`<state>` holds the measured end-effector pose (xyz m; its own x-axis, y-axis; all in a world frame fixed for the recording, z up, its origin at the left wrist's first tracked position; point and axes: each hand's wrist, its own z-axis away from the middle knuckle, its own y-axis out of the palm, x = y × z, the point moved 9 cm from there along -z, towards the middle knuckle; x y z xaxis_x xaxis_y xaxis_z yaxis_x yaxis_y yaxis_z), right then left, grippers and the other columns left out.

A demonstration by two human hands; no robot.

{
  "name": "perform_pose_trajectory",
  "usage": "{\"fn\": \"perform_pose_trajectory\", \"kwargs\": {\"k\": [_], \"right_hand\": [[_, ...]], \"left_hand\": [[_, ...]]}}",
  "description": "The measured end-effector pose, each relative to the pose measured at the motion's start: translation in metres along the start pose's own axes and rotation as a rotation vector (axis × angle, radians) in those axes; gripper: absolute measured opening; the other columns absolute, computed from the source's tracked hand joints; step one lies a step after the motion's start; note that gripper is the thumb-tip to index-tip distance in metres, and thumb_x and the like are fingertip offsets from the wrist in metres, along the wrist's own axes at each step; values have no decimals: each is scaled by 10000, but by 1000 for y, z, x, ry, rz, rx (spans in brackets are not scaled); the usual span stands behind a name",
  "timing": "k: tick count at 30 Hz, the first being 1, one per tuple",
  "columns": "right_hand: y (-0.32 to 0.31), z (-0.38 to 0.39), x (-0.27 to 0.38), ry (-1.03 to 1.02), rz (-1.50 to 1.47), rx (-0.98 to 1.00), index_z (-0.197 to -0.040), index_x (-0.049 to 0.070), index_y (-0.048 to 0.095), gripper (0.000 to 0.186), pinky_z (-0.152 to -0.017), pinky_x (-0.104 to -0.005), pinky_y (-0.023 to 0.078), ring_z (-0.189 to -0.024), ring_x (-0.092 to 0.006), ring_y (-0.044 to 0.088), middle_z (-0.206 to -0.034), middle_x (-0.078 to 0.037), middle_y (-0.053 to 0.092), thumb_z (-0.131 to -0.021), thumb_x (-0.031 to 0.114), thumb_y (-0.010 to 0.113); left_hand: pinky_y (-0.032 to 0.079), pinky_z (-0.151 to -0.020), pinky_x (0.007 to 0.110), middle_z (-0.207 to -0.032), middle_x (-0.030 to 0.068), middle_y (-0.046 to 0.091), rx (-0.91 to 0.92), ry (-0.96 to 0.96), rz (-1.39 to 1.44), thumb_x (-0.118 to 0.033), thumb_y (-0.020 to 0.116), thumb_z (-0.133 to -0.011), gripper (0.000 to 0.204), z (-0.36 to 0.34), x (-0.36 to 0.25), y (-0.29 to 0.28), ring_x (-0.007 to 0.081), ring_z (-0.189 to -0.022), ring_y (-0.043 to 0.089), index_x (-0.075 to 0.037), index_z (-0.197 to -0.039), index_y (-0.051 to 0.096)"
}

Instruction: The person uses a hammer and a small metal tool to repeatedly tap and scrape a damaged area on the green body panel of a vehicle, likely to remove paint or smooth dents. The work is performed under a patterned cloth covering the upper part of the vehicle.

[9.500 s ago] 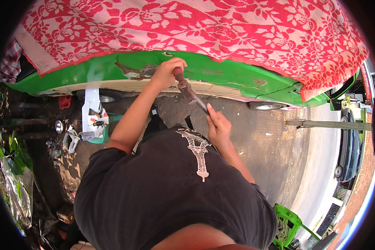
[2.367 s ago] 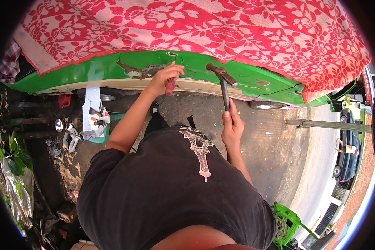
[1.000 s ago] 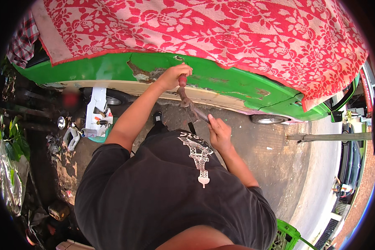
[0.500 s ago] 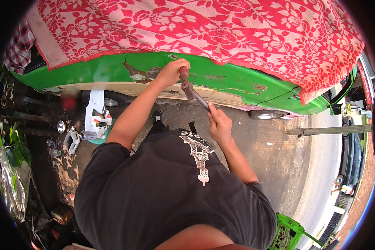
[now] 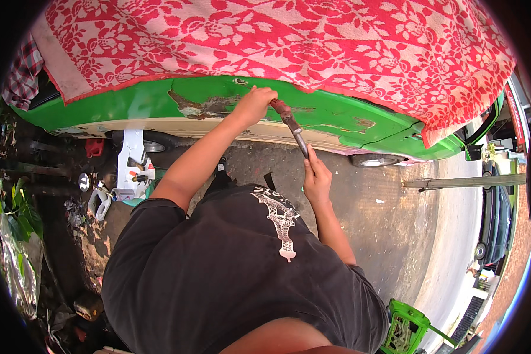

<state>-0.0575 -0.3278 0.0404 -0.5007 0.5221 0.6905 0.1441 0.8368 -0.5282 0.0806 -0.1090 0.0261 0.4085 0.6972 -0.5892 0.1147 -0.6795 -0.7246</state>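
Note:
My left hand (image 5: 256, 107) is closed round a tool with a reddish-brown, worn end (image 5: 279, 108), held up at the side of a green car (image 5: 141, 97). Its working tip is hidden behind my fingers and the kind cannot be made out. In my right hand (image 5: 318, 177) is a hammer (image 5: 300, 140), gripped by its grey metal handle. The hammer's head overlaps the reddish end in this view; whether they touch is unclear. Close to my left hand, the car's panel has a peeled, rusty patch (image 5: 200, 107) and cracked paint.
A red and cream floral cloth (image 5: 265, 41) drapes over the car. At left, tools lie on a white panel (image 5: 130, 159) beside a red jug (image 5: 94, 147). A post (image 5: 466, 182) stands at right, with a parked dark car (image 5: 497, 218) beyond. A green plastic chair (image 5: 407, 327) is behind me at right.
My left hand and its tool have shifted slightly right along the car. The hammer has turned, its head now farther right and overlapping the reddish end. My right hand has moved a little right.

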Motion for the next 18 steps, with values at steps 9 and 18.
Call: {"fn": "perform_pose_trajectory", "kwargs": {"k": [9, 18], "right_hand": [[-14, 16, -40, 272, -186, -82, -1355, -39, 546, 398, -846, -287, 491, -931, -161, 653, -1192, -192, 680, -983, 101, 568], [-3, 10, -42, 315, -211, -38, -1373, 13, 553, 406, -669, -234, 442, -688, -90, 490, -803, -41, 603, -987, 136, 573]], "left_hand": [[362, -1112, 504, -1070, 84, 641, -48, 82, 141, 126, 594, -781, 178, 22, 6, -14, 312, -1226, 580, -24, -870, 559], [519, -904, 356, -1197, 113, 648, -370, -59, 285, 8, 714, -835, 234, 65, 45, -53, 271, -1166, 620, -84, -1050, 726]]}}
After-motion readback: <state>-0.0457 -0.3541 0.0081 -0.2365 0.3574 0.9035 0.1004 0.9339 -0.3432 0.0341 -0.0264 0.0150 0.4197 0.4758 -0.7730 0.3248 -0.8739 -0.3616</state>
